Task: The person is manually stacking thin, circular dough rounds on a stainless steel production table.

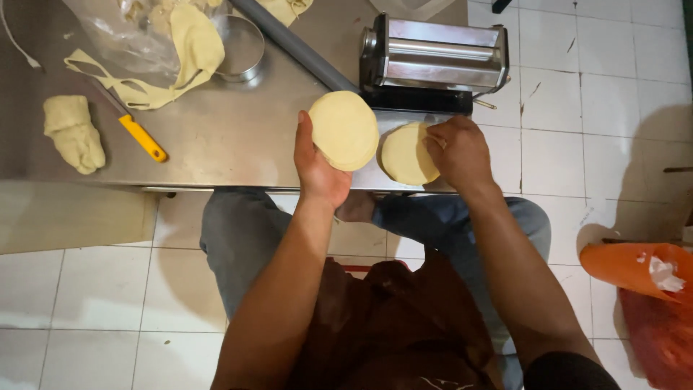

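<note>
Holding a stack of round dough discs (344, 130) in our left hand (315, 162), we keep the fingers curled behind it and the thumb along its near edge, so the stack stands tilted just above the steel table (231, 137). Our right hand (459, 150) rests on a second stack of discs (406, 154) lying flat on the table just right of the held one, fingertips pressed onto its far right rim; whether they pinch a disc or only press, we cannot tell.

We judge the step to be gathering cut discs into one pile. The next move, as we read it, calls for lifting from the flat stack without smearing or creasing the soft edges, and for keeping the held stack square.

Beyond the right hand stands a metal pasta roller (433, 61). Well left of the grip lie a yellow-handled knife (141, 136), dough trimmings (166, 65) with round holes, a metal ring cutter (242, 47) and a dough lump (72, 133).
</note>
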